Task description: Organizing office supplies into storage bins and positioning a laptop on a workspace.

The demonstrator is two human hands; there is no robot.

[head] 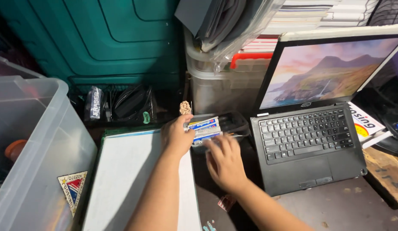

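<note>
My left hand holds a small blue-and-white packet at the left end of a dark open case that lies on the desk. My right hand is just below the case, fingers spread and blurred, touching the lower edge of the packet and the case's front rim. Several thin dark items lie inside the case. Whether the right hand grips anything I cannot tell.
An open black laptop with a landscape on its screen stands to the right. A white board lies on the left, beside a clear plastic bin. Behind are a wire basket of cables, a teal cabinet and a clear storage tub.
</note>
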